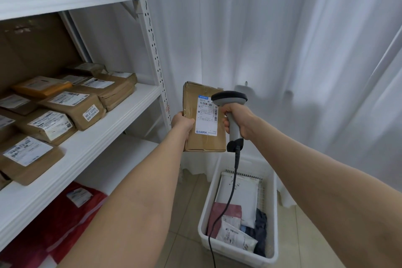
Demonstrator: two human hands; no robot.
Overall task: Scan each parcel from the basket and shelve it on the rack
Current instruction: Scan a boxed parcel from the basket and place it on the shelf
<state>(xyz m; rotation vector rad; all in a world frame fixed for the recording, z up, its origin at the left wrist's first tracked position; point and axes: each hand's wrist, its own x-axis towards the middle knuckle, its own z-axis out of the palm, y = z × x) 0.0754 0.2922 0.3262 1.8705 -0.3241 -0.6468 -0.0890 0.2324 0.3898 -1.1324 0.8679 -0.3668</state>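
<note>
Left grip (182, 123) pinches the brown parcel (202, 142) by its left edge at frame centre; right grip (238, 122) curls round the scanner (229, 97) handle, its head near the label (206, 119). White basket (272, 224) sits lower right, rack (121, 122) at left.

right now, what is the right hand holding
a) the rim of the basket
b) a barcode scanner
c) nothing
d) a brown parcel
b: the right hand grips the handle of the grey barcode scanner, whose head sits by the label of the brown parcel held in the left hand.
</note>
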